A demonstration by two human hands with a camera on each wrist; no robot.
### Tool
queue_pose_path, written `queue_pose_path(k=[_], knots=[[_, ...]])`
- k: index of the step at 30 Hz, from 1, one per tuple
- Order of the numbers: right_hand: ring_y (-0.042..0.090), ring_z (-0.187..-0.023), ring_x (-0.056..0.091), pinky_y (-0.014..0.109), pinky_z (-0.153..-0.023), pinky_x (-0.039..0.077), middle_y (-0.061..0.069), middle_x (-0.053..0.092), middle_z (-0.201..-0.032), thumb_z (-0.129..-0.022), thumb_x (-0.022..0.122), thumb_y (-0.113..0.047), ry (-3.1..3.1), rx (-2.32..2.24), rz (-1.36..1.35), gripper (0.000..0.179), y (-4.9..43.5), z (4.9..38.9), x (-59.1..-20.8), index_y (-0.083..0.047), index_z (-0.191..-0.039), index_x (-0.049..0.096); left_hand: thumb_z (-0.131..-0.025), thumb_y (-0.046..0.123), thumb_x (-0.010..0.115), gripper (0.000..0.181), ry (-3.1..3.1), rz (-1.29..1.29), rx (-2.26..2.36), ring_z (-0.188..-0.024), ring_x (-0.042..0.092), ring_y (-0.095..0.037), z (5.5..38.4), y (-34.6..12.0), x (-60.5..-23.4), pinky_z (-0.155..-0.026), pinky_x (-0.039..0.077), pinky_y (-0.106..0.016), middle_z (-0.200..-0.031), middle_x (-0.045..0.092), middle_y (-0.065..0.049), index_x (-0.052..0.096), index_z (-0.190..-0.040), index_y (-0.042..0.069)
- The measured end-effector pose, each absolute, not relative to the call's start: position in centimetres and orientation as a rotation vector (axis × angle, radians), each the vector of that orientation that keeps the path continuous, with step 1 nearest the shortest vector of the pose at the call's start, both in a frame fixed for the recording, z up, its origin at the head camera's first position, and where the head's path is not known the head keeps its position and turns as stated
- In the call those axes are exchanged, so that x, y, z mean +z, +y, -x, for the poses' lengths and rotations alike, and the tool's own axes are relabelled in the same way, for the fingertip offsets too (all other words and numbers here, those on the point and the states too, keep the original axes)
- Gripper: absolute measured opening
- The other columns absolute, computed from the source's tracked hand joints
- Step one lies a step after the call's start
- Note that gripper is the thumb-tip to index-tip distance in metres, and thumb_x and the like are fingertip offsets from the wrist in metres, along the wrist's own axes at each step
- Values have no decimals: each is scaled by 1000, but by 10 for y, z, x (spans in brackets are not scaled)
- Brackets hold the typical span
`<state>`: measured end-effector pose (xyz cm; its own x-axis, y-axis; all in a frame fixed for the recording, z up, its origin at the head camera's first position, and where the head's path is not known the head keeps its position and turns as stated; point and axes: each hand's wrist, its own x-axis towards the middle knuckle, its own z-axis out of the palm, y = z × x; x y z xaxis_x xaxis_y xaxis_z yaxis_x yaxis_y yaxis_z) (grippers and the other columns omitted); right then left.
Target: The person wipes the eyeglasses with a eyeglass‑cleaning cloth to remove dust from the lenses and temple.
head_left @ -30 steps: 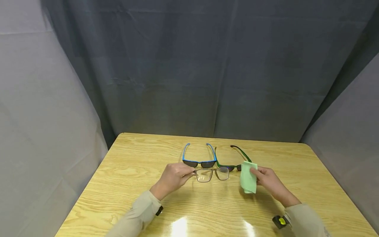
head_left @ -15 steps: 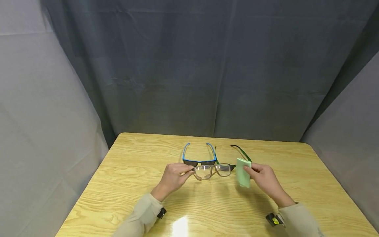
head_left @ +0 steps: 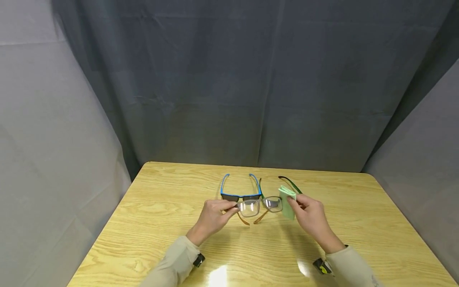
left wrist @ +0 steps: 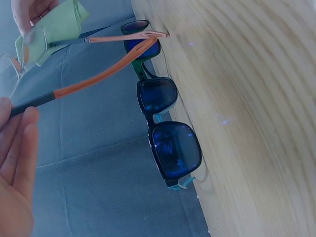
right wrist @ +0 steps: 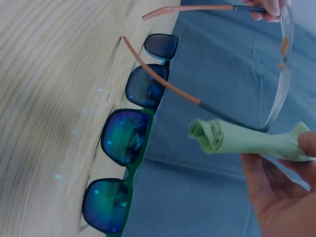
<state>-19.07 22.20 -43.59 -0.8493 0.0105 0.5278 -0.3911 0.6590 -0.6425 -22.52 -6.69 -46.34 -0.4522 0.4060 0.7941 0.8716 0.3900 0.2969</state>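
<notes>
Clear-lensed eyeglasses with a grey frame hang above the table. My left hand pinches them at the left hinge, thumb against fingers. In the left wrist view their orange-tipped temple stretches out from the fingertips. A folded light-green cloth is pinched in my right hand, close beside the right lens. The right wrist view shows the cloth as a folded roll near the glasses' right hinge; whether they touch I cannot tell.
Blue-framed sunglasses rest on the wooden table behind the eyeglasses. Green-framed sunglasses lie to their right, partly hidden by the eyeglasses and cloth in the head view. A dark grey curtain hangs behind the table.
My right hand has carried the cloth left to the right lens. The eyeglasses have tilted in my left hand, so their orange temple tips now show below the lenses.
</notes>
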Motion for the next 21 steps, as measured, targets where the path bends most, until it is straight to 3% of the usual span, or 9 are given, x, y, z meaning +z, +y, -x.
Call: queue_pose_path(k=[4, 6, 10, 13, 21], knots=[[6, -59, 56, 24, -49, 46, 2, 67, -76, -88, 65, -4, -2384, 1044, -359, 8, 218, 189, -436, -7, -90, 73, -77, 8, 78, 13, -2031, 1075, -999, -66, 67, -9, 224, -65, -462, -60, 50, -13, -83, 72, -5, 75, -88, 2], [8, -61, 56, 25, -51, 47, 2, 67, -79, -89, 65, -3, -2388, 1012, -412, 8, 216, 188, -435, -8, -90, 72, -76, 7, 78, 13, -2027, 1070, -1019, -65, 67, -9, 223, -64, -462, -60, 50, -13, -82, 72, -6, 75, -88, 2], [18, -88, 65, 30, -67, 54, 9, 68, -106, -87, 65, 0, -2369, 935, -533, 19, 214, 188, -435, -5, -104, 71, -76, 7, 78, 13, -2021, 1070, -1053, -67, 67, -9, 223, -63, -461, -60, 50, -13, -83, 72, -6, 75, -88, 2], [30, -109, 59, 36, -76, 53, 15, 58, -126, -84, 68, 2, -2352, 885, -616, 36, 215, 189, -437, -3, -119, 65, -78, 8, 77, 13, -2022, 1065, -1090, -68, 67, -9, 222, -62, -460, -60, 50, -13, -84, 72, -7, 75, -89, 1], [40, -118, 50, 50, -86, 48, 19, 51, -134, -80, 73, -1, -2386, 838, -698, 46, 215, 190, -440, -4, -124, 62, -79, 6, 76, 13, -2032, 1032, -1175, -70, 68, -11, 221, -60, -462, -61, 50, -13, -85, 72, -7, 75, -91, 2]])
